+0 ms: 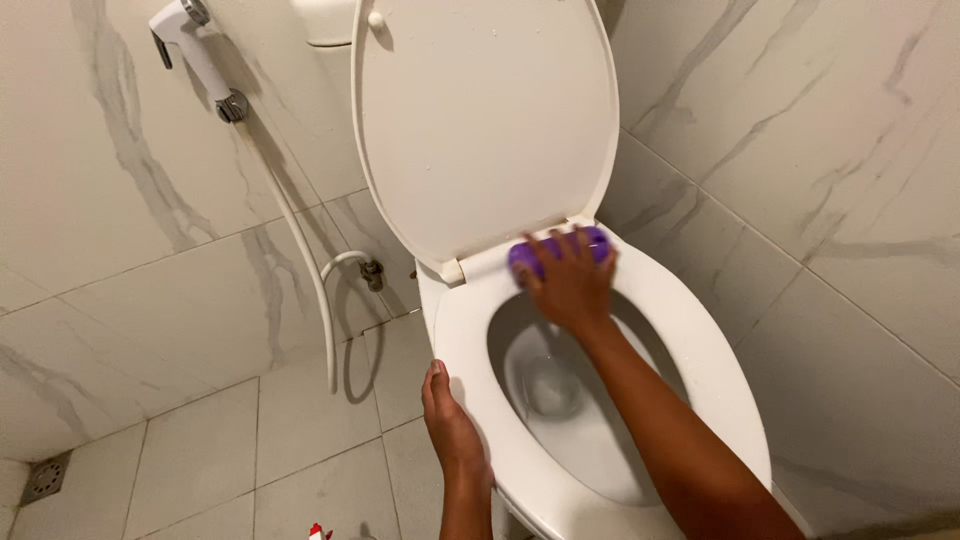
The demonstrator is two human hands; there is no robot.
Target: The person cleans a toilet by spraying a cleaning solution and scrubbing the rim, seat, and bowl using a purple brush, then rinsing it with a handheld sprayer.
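A white toilet stands ahead with its lid (485, 120) raised upright and its seat (690, 330) down. My right hand (570, 285) reaches across the bowl and presses a purple sponge (530, 255) onto the back of the seat near the hinge. Only the sponge's edges show past my fingers. My left hand (450, 425) rests flat against the outer left side of the seat rim, holding nothing. Water sits at the bottom of the bowl (550, 385).
A white hand-held bidet sprayer (190, 45) hangs on the marble wall at upper left, its hose (310, 270) looping down to a wall valve (372, 272). A floor drain (45, 477) lies at lower left. A red-tipped bottle top (318, 531) peeks in at the bottom edge.
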